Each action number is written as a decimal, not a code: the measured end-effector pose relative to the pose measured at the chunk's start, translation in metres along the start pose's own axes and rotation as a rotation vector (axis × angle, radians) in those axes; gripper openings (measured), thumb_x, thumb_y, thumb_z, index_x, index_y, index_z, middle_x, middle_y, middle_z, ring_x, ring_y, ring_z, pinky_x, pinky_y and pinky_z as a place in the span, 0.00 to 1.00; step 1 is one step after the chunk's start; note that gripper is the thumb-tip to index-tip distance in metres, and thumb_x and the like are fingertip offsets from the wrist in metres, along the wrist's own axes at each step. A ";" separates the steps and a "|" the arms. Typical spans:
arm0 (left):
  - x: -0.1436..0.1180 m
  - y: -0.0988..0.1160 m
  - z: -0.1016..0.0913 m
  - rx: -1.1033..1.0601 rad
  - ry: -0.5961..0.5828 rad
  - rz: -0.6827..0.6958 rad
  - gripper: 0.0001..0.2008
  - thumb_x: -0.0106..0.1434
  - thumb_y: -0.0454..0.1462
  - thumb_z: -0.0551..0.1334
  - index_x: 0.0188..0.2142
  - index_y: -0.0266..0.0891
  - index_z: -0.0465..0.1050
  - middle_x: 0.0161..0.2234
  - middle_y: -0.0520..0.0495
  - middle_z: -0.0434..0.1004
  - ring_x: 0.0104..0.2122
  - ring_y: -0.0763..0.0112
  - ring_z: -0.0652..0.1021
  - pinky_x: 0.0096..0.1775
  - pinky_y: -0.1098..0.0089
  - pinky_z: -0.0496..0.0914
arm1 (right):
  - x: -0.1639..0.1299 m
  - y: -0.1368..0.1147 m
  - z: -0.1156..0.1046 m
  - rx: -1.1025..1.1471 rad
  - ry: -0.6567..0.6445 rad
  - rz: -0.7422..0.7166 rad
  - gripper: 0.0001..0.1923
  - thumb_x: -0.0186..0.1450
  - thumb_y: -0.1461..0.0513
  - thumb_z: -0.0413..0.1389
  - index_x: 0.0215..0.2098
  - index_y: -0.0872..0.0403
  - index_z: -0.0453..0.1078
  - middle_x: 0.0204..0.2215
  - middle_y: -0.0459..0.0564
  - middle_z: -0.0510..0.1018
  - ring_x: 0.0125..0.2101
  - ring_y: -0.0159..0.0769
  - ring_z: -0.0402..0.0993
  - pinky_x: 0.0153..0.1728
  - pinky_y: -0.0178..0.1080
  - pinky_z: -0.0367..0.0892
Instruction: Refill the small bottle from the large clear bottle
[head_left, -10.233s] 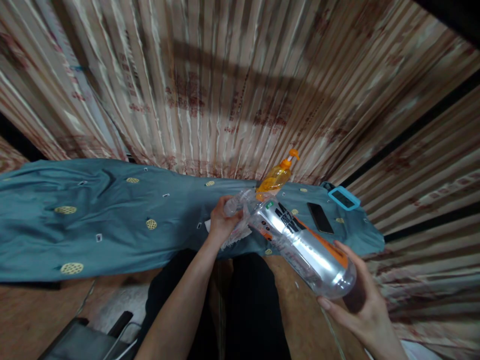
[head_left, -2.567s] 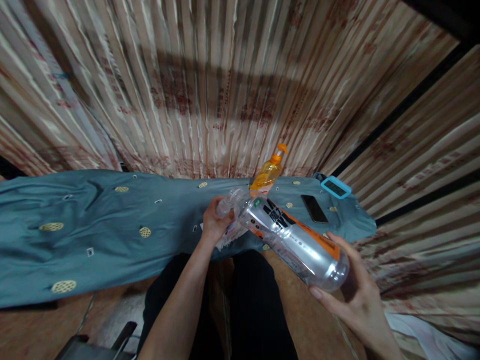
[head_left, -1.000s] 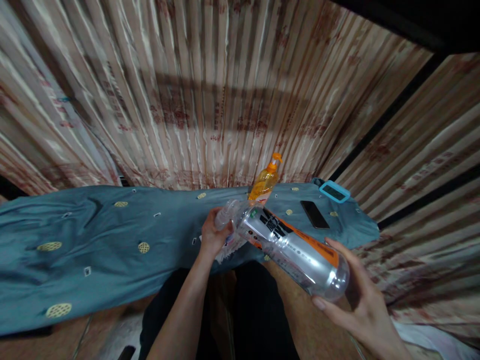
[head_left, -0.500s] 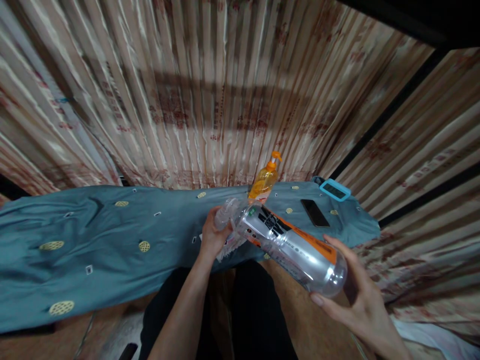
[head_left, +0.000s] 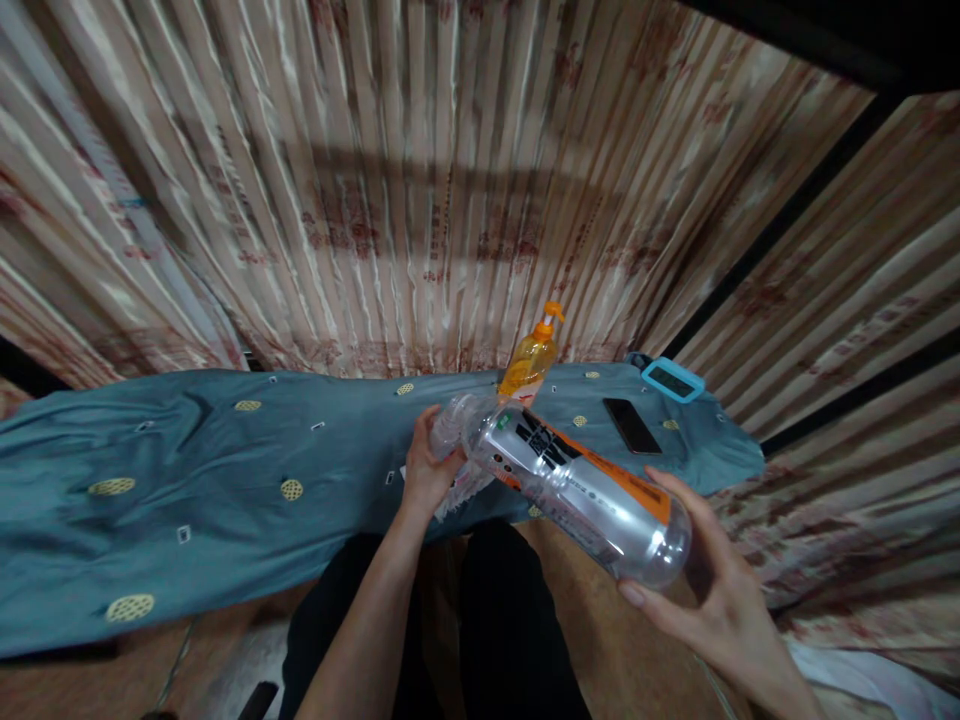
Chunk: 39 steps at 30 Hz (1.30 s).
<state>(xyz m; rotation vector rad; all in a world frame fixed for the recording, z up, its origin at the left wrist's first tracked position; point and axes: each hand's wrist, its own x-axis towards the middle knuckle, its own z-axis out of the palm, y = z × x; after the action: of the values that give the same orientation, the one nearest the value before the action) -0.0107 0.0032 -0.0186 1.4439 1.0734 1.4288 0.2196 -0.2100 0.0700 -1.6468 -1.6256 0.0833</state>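
Observation:
A clear plastic bottle [head_left: 577, 480] with a silver, orange and black label is held tilted in front of me. Its neck end points up and left, its base down and right. My left hand [head_left: 431, 465] is closed around clear plastic at the neck end; exactly where the neck ends is hard to make out. My right hand [head_left: 709, 590] grips the base between thumb and fingers. Under the neck, beside my left hand, lies some crumpled-looking clear plastic [head_left: 465, 490], partly hidden. Just behind the bottle stands an orange pump bottle [head_left: 529, 362].
A blue-green cloth with yellow pineapple prints [head_left: 225, 480] covers the narrow surface before me. On its right side lie a dark phone [head_left: 631, 426] and a light-blue framed device [head_left: 673, 380]. Pleated curtains [head_left: 390, 200] hang behind, and a black bar [head_left: 787, 270] slants at right.
Both hands keep hold of the bottle. Its base end and my right hand have shifted very slightly left; the whole view has also moved a little.

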 end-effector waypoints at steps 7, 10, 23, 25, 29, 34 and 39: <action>-0.002 0.002 0.002 0.013 0.018 -0.015 0.38 0.47 0.41 0.71 0.58 0.44 0.62 0.45 0.47 0.75 0.44 0.60 0.78 0.51 0.57 0.71 | 0.001 -0.002 0.001 0.021 0.001 0.003 0.40 0.62 0.50 0.64 0.68 0.47 0.55 0.62 0.54 0.70 0.56 0.47 0.76 0.51 0.40 0.76; -0.002 0.002 0.003 0.024 0.026 -0.021 0.38 0.46 0.40 0.71 0.57 0.44 0.63 0.46 0.47 0.75 0.45 0.60 0.78 0.52 0.57 0.71 | 0.002 -0.003 0.000 0.022 0.000 0.007 0.40 0.62 0.49 0.63 0.68 0.47 0.55 0.61 0.54 0.70 0.55 0.47 0.76 0.50 0.40 0.76; -0.002 0.004 0.003 0.034 0.028 -0.035 0.38 0.46 0.42 0.72 0.57 0.45 0.63 0.46 0.47 0.75 0.45 0.60 0.78 0.51 0.59 0.71 | 0.001 -0.001 -0.001 0.058 -0.007 0.025 0.41 0.61 0.50 0.64 0.67 0.47 0.57 0.62 0.54 0.70 0.57 0.51 0.74 0.51 0.44 0.75; -0.002 0.005 0.004 0.033 0.033 -0.039 0.38 0.46 0.42 0.71 0.56 0.44 0.63 0.45 0.47 0.75 0.44 0.60 0.78 0.50 0.59 0.71 | 0.001 -0.001 -0.001 0.045 0.000 0.022 0.40 0.61 0.50 0.64 0.67 0.47 0.57 0.62 0.54 0.69 0.57 0.51 0.73 0.52 0.45 0.74; -0.002 0.007 0.004 0.028 0.036 -0.043 0.37 0.46 0.43 0.71 0.56 0.44 0.63 0.45 0.47 0.75 0.43 0.61 0.77 0.49 0.61 0.71 | 0.002 0.001 -0.002 0.025 -0.005 0.014 0.41 0.61 0.49 0.64 0.68 0.47 0.56 0.63 0.54 0.69 0.58 0.51 0.72 0.54 0.44 0.72; -0.003 0.008 0.005 0.033 0.040 -0.033 0.36 0.46 0.42 0.70 0.55 0.44 0.63 0.44 0.47 0.76 0.42 0.61 0.78 0.48 0.61 0.71 | 0.002 0.001 -0.002 0.028 -0.006 0.002 0.41 0.61 0.50 0.64 0.67 0.47 0.56 0.62 0.54 0.70 0.57 0.50 0.73 0.52 0.43 0.73; -0.003 0.010 0.005 0.052 0.054 -0.055 0.35 0.47 0.43 0.70 0.54 0.42 0.65 0.45 0.47 0.76 0.42 0.61 0.78 0.48 0.62 0.72 | 0.002 0.001 -0.001 0.029 0.002 0.018 0.42 0.60 0.50 0.65 0.67 0.48 0.57 0.62 0.55 0.70 0.58 0.52 0.72 0.53 0.45 0.73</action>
<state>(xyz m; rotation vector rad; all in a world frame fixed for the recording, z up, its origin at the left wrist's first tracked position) -0.0055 -0.0023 -0.0101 1.4091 1.1832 1.4173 0.2218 -0.2091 0.0710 -1.6394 -1.6010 0.1131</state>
